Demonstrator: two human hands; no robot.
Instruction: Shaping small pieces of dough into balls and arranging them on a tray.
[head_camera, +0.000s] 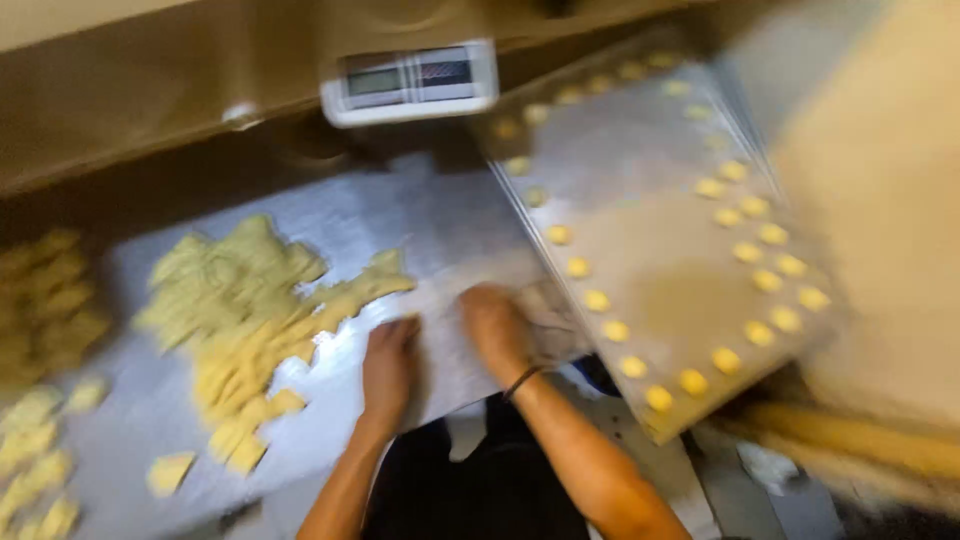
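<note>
Now, starting at the grip: our left hand (388, 362) lies flat, fingers together, pressing on the pale sheet (440, 300) on the counter (150, 410), holding nothing that we can see. Our right hand (495, 330), a dark band at its wrist, curls over the same sheet just beside it; the blur keeps us from telling whether its grip closes on anything.

Just left of our hands sprawls a heap of cut dough pieces (250, 310), yellowish-green, blocky and irregular, with stray chunks (40, 450) further out along the counter's left edge. They look soft and slightly crumbly.

To the right sits a metal tray (650, 200), tilted toward us, with small round yellow dough balls (600, 300) lined along its rim and its middle bare. Above it, a white scale (410, 80) rests at the back.

We'd judge this as portioning and shaping in hand: the next move calls for picking a piece from the heap, gently.
</note>
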